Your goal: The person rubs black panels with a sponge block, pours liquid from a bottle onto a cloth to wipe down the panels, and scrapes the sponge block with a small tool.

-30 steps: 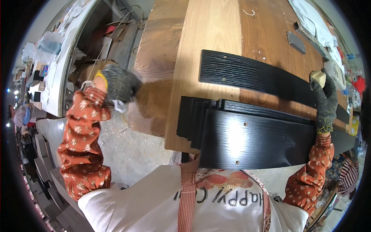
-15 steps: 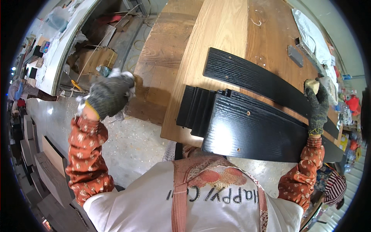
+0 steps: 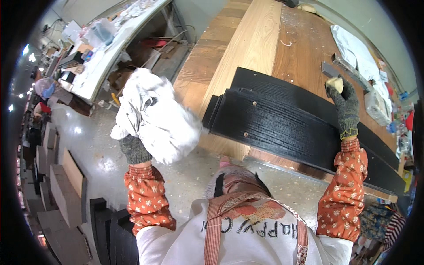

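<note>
This place is a workshop, it seems for woodwork. On the wooden tabletop point(image 3: 304, 44) lie black boards point(image 3: 282, 119) with small round holes point(image 3: 255, 103). Many grey boards point(image 3: 64, 194) are kept on the hard floor point(image 3: 108, 165). At the left, a second tabletop point(image 3: 99, 76) carries mixed materials, and another person point(image 3: 46, 88) is near it.

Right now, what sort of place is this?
Probably a woodworking or furniture workshop: long black boards with visible grain lie stacked on a wooden worktable, more boards are gathered at the left, and a cluttered white-topped bench stands beyond.
</note>
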`<action>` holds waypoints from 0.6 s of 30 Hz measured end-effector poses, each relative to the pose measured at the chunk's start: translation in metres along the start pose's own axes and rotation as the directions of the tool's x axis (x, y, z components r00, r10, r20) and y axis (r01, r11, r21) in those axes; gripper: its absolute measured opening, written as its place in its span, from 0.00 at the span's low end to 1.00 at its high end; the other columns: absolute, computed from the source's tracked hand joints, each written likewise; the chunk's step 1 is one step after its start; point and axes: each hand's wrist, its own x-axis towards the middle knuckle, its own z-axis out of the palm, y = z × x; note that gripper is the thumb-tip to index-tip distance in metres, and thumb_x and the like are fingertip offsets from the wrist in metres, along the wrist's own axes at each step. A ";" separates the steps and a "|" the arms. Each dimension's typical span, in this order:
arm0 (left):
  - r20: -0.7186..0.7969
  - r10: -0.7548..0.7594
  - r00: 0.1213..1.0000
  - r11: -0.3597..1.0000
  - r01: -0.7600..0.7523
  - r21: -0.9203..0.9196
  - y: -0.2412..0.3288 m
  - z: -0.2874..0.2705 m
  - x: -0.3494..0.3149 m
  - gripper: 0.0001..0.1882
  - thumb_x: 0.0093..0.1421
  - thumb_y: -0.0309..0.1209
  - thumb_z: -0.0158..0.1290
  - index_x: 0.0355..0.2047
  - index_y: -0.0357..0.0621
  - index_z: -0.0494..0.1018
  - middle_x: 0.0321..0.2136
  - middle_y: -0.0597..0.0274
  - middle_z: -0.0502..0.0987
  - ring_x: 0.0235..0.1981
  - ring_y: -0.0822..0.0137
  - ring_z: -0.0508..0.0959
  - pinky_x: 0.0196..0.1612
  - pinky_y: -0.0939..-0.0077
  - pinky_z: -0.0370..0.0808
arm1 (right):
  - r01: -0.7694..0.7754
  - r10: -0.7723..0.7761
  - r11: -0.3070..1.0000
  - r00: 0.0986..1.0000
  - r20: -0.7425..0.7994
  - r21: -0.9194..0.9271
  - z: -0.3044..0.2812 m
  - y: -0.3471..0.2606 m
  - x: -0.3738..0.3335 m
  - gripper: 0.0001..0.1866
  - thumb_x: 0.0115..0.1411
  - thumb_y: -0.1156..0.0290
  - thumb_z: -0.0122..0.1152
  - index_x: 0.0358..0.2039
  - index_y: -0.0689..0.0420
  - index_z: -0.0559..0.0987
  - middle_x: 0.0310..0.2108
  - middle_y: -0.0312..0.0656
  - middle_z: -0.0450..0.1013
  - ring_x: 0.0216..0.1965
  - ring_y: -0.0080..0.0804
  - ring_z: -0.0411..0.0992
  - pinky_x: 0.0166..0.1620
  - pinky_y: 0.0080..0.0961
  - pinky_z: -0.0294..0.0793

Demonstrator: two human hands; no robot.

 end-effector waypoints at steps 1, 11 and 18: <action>-0.145 -0.043 0.988 0.886 0.105 0.452 -0.006 -0.016 -0.019 0.22 0.62 0.31 0.46 0.56 0.38 0.62 0.50 0.52 0.71 0.50 0.61 0.73 0.52 0.69 0.70 | -0.003 0.003 1.000 1.000 0.001 0.027 -0.003 0.000 -0.001 0.25 0.56 0.68 0.67 0.52 0.62 0.72 0.44 0.42 0.75 0.45 0.27 0.73 0.48 0.24 0.73; 0.034 -0.311 0.950 0.388 0.095 0.917 0.038 -0.050 -0.156 0.17 0.56 0.36 0.53 0.44 0.44 0.72 0.28 0.61 0.75 0.26 0.66 0.75 0.30 0.70 0.73 | 0.010 -0.021 0.991 0.996 0.084 0.132 0.000 0.028 0.015 0.29 0.53 0.60 0.70 0.51 0.62 0.73 0.42 0.42 0.75 0.44 0.28 0.73 0.48 0.24 0.72; -0.682 -0.028 0.731 -0.095 0.677 0.730 0.020 -0.100 -0.246 0.19 0.62 0.34 0.49 0.50 0.37 0.69 0.38 0.53 0.77 0.38 0.65 0.76 0.42 0.75 0.73 | -0.003 -0.006 0.991 0.998 0.061 0.137 0.008 0.011 0.010 0.24 0.52 0.57 0.69 0.43 0.61 0.79 0.34 0.39 0.78 0.34 0.22 0.74 0.39 0.21 0.73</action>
